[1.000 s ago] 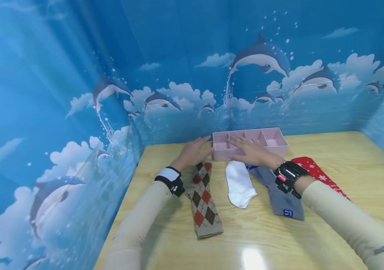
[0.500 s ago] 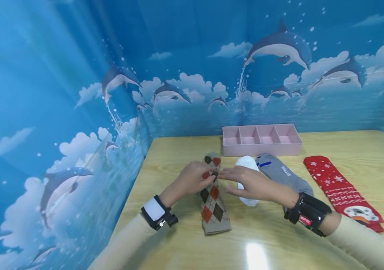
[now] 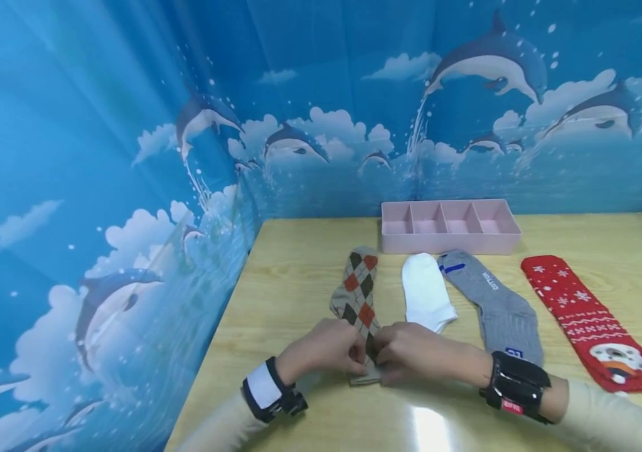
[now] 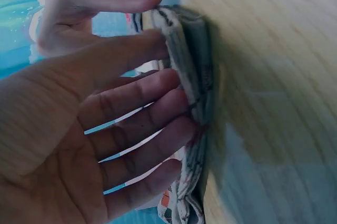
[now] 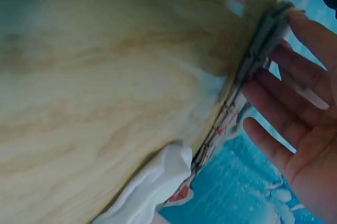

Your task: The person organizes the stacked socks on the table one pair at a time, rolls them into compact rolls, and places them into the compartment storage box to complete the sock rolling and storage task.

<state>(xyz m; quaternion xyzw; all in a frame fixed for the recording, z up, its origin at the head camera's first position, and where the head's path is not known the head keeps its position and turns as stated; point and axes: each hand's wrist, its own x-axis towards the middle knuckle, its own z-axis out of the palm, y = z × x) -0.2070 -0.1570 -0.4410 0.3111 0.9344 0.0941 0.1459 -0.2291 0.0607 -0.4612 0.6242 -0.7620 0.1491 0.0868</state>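
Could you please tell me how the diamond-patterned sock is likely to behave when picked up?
The diamond-patterned sock will probably be floppy, since its knit layers look soft and slightly crumpled at the edge. It is likely light, being just thin cloth. It seems unlikely to roll, as it lies flat on the table.
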